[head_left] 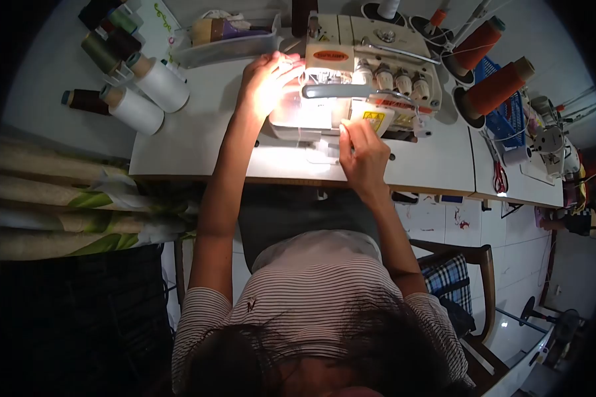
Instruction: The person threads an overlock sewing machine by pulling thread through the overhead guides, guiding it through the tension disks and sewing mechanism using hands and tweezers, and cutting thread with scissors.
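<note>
A white overlock sewing machine (331,49) stands on the table, its lamp lighting the work area brightly. My left hand (265,79) is at the left of the machine's needle area, fingers stretched toward it; glare washes out part of them. Low at the machine's front, beside the yellow warning label (373,119), my right hand (365,155) is closed, thumb and forefinger pinched together. What lies in that pinch, if anything, is too small to make out. A grey lever-like bar (338,91) crosses the machine's front between my hands.
White thread cones (136,109) stand at the left, with darker spools behind. Orange thread cones (500,86) rise at the right, near a blue basket (490,73). A plastic bin (228,47) sits at the back. Red-handled scissors (500,177) lie by the right table edge.
</note>
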A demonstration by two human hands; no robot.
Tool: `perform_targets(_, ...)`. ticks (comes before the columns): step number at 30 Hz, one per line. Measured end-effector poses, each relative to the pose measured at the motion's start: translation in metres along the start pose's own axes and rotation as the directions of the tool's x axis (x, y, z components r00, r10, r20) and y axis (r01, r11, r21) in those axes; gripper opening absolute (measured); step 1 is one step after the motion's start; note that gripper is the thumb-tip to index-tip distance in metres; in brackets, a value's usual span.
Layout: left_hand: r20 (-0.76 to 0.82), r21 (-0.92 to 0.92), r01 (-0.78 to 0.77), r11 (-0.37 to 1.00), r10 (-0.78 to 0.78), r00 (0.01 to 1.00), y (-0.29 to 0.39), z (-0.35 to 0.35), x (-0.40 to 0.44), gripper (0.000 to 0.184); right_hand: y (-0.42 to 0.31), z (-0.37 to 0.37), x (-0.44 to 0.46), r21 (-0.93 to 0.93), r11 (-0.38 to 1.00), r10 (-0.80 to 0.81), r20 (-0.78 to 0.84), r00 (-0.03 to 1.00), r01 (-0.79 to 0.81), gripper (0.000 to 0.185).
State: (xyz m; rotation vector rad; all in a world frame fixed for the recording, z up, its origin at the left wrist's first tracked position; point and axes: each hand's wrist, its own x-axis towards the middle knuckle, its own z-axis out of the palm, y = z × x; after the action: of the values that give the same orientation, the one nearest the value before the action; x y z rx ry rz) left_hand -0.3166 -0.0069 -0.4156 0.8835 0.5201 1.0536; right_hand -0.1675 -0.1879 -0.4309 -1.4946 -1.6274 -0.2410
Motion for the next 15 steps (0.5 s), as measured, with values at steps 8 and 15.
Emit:
perform_targets(8, 0.075, -0.052, -0.032, 0.998, 0.036, 0.997, 0.026, 0.004, -0.040, 0.018, 0.000, -0.007, 0.001, 0.006, 0.996, 0.086, -0.008, 0.996, -0.086, 0.005)
perform_targets(15, 0.141, 0.124, -0.050, 0.991, 0.033, 0.989, 0.032, 0.016, -0.068, 0.016, -0.012, 0.022, 0.031, -0.193, 0.957, -0.187, 0.153, 0.971, 0.214, 0.010)
